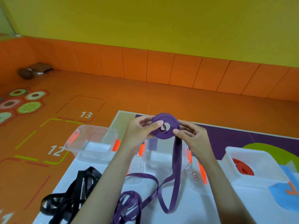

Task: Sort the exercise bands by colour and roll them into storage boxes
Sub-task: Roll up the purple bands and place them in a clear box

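The purple band point(165, 126) is partly wound into a flat coil, held in the air over the middle clear box point(150, 159) at the far side of the bench point(210, 207). The left hand point(139, 133) pinches the coil's left edge, thumb on its face. The right hand point(192, 135) pinches the lower right edge, where the unwound tail point(177, 159) drops to loose purple loops point(129, 202) on the bench. To roll well, the left fingers point(157, 124) should probably clamp the flat faces so the layers cannot slip sideways, while the right feeds the tail in flat under light tension. The tail looks twisted lower down and is worth smoothing first. Tangled black bands point(69, 196) lie just left of the loops, and a red roll point(242, 167) sits in the right box point(258, 154).
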The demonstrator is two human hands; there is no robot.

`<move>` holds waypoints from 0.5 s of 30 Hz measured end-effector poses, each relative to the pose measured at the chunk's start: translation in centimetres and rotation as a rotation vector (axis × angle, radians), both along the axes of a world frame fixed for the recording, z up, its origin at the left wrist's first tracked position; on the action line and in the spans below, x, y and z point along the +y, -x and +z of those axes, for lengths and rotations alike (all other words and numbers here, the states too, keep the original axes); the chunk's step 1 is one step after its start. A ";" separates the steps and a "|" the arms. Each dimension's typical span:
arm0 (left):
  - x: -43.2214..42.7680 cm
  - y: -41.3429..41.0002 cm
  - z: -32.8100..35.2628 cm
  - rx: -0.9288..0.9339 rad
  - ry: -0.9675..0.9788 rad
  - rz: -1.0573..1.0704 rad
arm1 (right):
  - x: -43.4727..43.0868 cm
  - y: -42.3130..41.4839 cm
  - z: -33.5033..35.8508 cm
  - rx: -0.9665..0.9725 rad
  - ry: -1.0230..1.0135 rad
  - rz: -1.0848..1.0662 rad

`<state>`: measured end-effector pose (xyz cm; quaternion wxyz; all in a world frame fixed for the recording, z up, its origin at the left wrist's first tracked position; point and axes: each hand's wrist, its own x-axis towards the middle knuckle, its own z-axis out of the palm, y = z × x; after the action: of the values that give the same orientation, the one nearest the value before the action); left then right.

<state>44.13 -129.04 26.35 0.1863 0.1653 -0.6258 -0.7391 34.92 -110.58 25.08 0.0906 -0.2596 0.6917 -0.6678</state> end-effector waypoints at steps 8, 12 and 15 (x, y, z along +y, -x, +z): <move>2.8 0.0 -2.9 0.049 -0.227 0.108 | 0.1 -1.2 -2.2 -0.120 0.121 -0.158; 3.9 0.1 -3.8 0.037 -0.299 0.192 | 0.1 -1.4 -2.8 -0.124 0.081 -0.205; 4.8 -0.1 -4.5 0.022 -0.394 0.201 | 0.0 -1.3 -2.9 -0.127 0.061 -0.214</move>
<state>44.19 -124.23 21.82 0.2297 0.2519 -0.4476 -0.8267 36.18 -110.54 22.16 0.0544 -0.1440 0.6878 -0.7094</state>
